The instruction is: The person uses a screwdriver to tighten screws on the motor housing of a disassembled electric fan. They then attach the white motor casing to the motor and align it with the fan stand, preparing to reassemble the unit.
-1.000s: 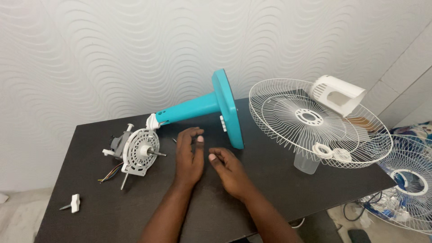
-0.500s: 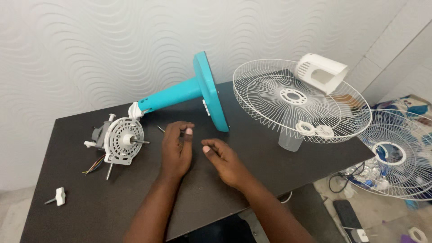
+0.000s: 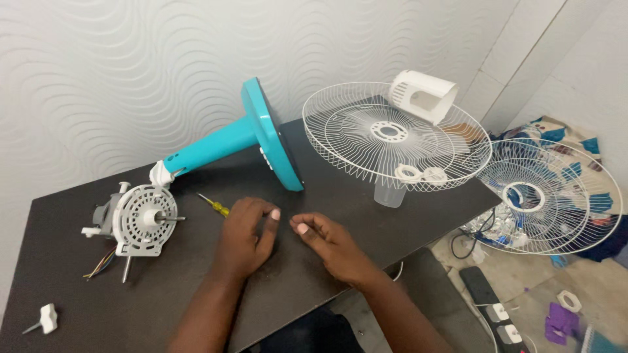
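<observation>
The dark tabletop (image 3: 196, 287) carries a fan taken apart. The biggest piece is the white wire guard (image 3: 392, 134), which overhangs the right edge with a white motor cover (image 3: 424, 95) resting on its far rim and two small white rings (image 3: 422, 174) on its near wires; a second guard (image 3: 546, 196) lies lower down, off the tabletop. Next comes the teal stand (image 3: 248, 140), lying on its side with its round base tipped up, and at its narrow end the white motor (image 3: 140, 219) with its shaft pointing toward the hands and loose coloured wires trailing. A yellow-handled screwdriver (image 3: 216, 206) lies just beside the left hand (image 3: 245, 238), whose fingers are curled loosely downward on the tabletop with nothing visibly in their grip. The right hand (image 3: 330, 245) is near it, fingertips pinched together; whether they hold some tiny part I cannot tell. A small white knob (image 3: 47, 316) sits near the front left corner. In my judgement the overhanging guard could tip if nudged, spilling the rings to the floor, and the screwdriver could roll if an elbow sweeps it.
</observation>
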